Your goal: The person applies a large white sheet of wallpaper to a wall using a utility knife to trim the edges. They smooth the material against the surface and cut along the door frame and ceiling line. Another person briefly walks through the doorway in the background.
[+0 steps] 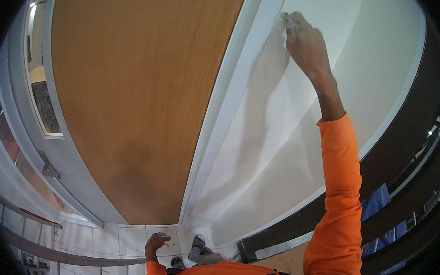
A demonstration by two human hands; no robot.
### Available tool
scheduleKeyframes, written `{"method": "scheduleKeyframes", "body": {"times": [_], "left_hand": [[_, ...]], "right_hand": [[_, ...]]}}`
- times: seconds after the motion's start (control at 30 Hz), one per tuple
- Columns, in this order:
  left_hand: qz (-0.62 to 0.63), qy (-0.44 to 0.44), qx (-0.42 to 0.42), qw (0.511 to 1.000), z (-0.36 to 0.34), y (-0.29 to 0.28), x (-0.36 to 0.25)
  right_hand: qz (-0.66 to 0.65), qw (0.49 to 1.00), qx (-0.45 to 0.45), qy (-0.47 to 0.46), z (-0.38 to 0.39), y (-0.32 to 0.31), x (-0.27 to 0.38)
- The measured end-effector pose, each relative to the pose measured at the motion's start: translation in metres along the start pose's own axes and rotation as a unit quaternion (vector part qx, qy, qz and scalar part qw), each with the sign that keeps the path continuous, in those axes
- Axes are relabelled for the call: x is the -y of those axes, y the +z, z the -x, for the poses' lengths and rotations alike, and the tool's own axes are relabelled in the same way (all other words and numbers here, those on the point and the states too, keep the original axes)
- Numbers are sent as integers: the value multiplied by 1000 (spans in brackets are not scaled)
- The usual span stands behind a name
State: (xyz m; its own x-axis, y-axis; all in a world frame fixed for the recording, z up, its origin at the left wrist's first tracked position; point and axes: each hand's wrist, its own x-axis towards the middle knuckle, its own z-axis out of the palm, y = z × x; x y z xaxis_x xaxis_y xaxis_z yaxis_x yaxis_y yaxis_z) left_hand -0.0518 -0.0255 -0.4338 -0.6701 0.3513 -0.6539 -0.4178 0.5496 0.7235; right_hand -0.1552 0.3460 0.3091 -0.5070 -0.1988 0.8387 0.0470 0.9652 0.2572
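Beside a big brown door point(150, 66), high up on the right, the right grip point(304, 39) is resting close to the spot where a white door frame point(236, 81) is meeting a white wall point(322, 0). Its fingers are bending in and pressing close together, so it is looking narrow. A pale bit is showing at the fingertips, but nobody can tell if they are holding something small or are just dusty. Nobody can tell, either, if they are touching the edge or hanging just beside it.

The door frame is standing long and thin, and in the view it is slanting from the top middle down to the left, all the way to the white tile floor point(106, 248). So the frame is lying just to the left of the right grip, and most of its length is running down below it. The orange sleeve point(340, 170) behind this grip is pointing up, with the arm almost straight.

The left grip point(157, 242) is hanging low, well apart from the other one. Its fingers are curving loosely, a bit wide, and they are not showing anything held. The right grip is being the nearer one to the upper frame.
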Motion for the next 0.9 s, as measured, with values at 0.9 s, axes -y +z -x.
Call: {"method": "scheduleKeyframes", "body": {"times": [0.9], "left_hand": [[29,-23,-8,999,21,10,22]], "right_hand": [[-71,996,-23,57,-26,-19,1]]}}
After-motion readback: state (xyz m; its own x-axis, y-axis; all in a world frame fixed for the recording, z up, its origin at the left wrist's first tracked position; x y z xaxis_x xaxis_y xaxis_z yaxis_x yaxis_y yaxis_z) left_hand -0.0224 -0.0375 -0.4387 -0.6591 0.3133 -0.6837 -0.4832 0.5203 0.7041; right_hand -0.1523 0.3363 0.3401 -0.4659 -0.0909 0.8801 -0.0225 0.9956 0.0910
